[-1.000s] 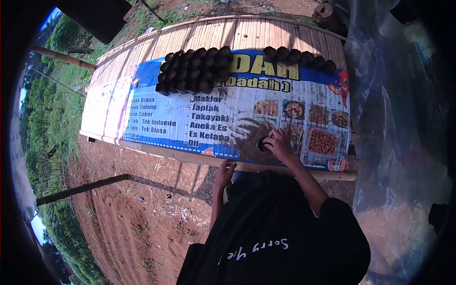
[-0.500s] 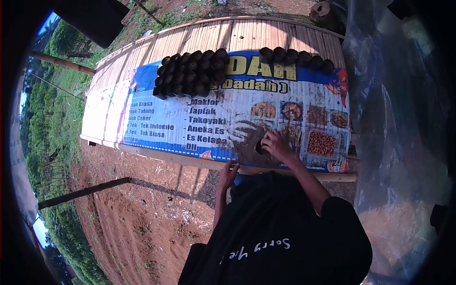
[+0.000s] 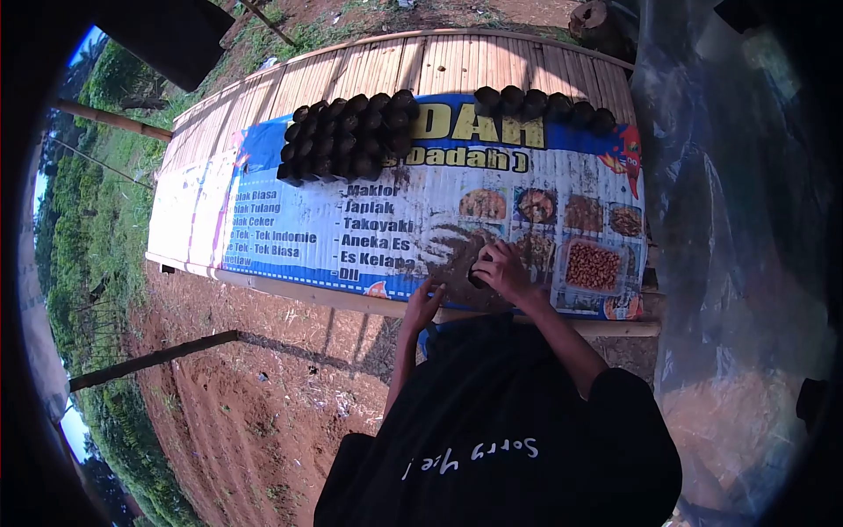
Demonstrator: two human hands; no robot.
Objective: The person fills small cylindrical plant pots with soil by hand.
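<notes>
My right hand [image 3: 500,269] is closed around a small black pot [image 3: 477,278] near the table's front edge, its fingers bent over the pot's side. Dark soil [image 3: 452,274] is spread on the printed banner beside and beneath the pot. At the left edge of that soil is my left hand [image 3: 425,300], its fingers apart, with nothing seen in it. A block of black pots [image 3: 347,136] stands on the banner at the upper left. A single row of similar pots [image 3: 546,106] stands farther right.
The banner [image 3: 369,206] covers much of a bamboo-slat table [image 3: 439,61]. Clear plastic sheeting [image 3: 702,220] hangs at the right. A dark pole [image 3: 154,358] is over the reddish ground at the lower left. A log [image 3: 593,22] lies beyond the table.
My left hand has moved up from the table edge onto the edge of the soil. My right hand, with the pot, has shifted slightly left.
</notes>
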